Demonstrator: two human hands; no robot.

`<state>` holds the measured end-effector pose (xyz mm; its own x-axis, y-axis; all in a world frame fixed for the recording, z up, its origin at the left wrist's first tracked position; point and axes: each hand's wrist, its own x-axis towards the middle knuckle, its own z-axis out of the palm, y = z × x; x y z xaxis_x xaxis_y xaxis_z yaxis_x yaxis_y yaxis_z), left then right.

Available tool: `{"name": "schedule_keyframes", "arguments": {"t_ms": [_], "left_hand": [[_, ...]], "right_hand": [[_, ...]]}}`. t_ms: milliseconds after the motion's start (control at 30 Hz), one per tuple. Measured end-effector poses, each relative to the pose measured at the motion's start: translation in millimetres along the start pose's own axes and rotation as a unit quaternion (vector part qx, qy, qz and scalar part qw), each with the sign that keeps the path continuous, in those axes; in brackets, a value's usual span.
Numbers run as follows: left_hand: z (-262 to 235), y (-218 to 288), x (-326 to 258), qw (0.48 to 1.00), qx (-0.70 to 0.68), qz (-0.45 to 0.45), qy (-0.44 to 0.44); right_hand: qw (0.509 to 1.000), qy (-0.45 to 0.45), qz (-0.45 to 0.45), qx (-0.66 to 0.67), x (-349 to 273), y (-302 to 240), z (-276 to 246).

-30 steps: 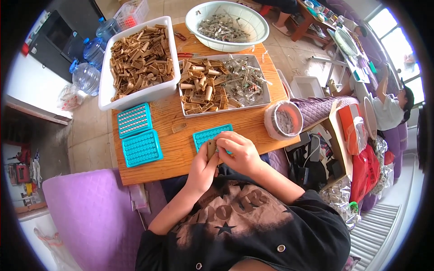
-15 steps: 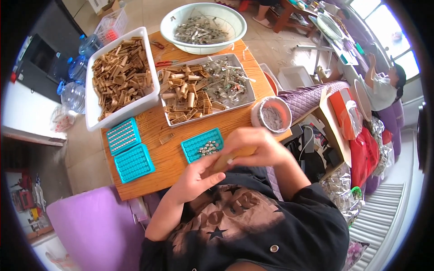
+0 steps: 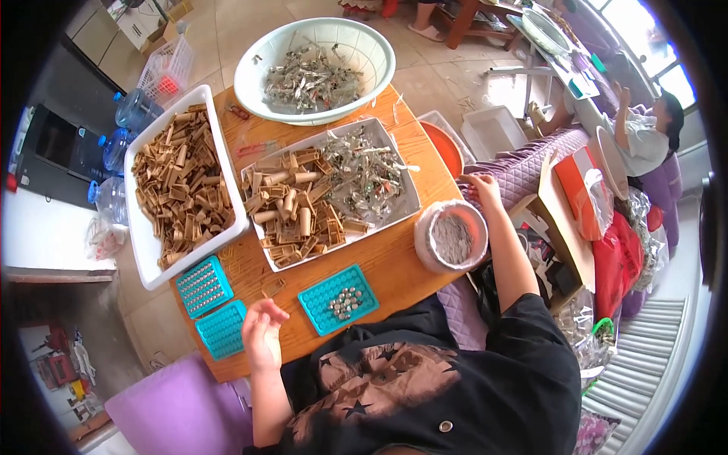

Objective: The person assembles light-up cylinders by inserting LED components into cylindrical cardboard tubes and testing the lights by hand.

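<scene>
My left hand (image 3: pixel 263 334) is raised over the table's near edge, fingers loosely bent and apart, with nothing visible in it. It is beside two teal trays: one with rows of small silver round pieces (image 3: pixel 203 287), and a teal tray of cups (image 3: pixel 221 329) nearer me. To its right, a third teal tray (image 3: pixel 321 309) holds a loose heap of silver round pieces (image 3: pixel 346 303). My right hand (image 3: pixel 481 189) reaches past a bucket of grey powder (image 3: pixel 422 250), above the near end of an orange-red basin (image 3: pixel 442 147). Its fingers look stretched out and apart; I see nothing in them.
A white bin (image 3: pixel 241 220) holds many tan plastic parts. Beside it, a shallow white tray (image 3: pixel 415 199) holds more tan parts and clear wired pieces. A pale green basin (image 3: pixel 246 83) stands behind. Another person (image 3: pixel 641 140) sits at the right. A cardboard box (image 3: pixel 572 235) is near my right arm.
My hands have moved apart from a tan part they held together; it is no longer visible. The right hand went out past the bucket, the left toward the left. The view shifted too.
</scene>
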<state>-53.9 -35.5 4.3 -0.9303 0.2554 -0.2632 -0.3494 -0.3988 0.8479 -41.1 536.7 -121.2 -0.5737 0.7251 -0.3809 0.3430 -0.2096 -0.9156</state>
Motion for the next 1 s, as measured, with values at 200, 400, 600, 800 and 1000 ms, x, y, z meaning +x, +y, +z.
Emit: {"name": "schedule_keyframes", "arguments": {"t_ms": [200, 400, 600, 800, 1000], "left_hand": [[6, -7, 11, 0.997, 0.031, -0.039, 0.055], [32, -5, 44, 0.991, 0.130, -0.014, -0.002], [70, 11, 98, 0.892, 0.440, 0.102, -0.002], [88, 1, 117, 0.807, 0.549, 0.216, -0.010], [87, 0, 104, 0.806, 0.537, 0.249, -0.024]], "right_hand": [[0.997, 0.031, -0.059, -0.049, 70, 41, 10], [0.986, -0.082, -0.080, -0.120, 89, 54, 7], [0.987, -0.144, 0.000, -0.074, 45, 33, 4], [0.987, -0.150, 0.035, -0.039, 0, 28, -4], [0.986, -0.148, 0.044, -0.061, 10, 40, -8]]}}
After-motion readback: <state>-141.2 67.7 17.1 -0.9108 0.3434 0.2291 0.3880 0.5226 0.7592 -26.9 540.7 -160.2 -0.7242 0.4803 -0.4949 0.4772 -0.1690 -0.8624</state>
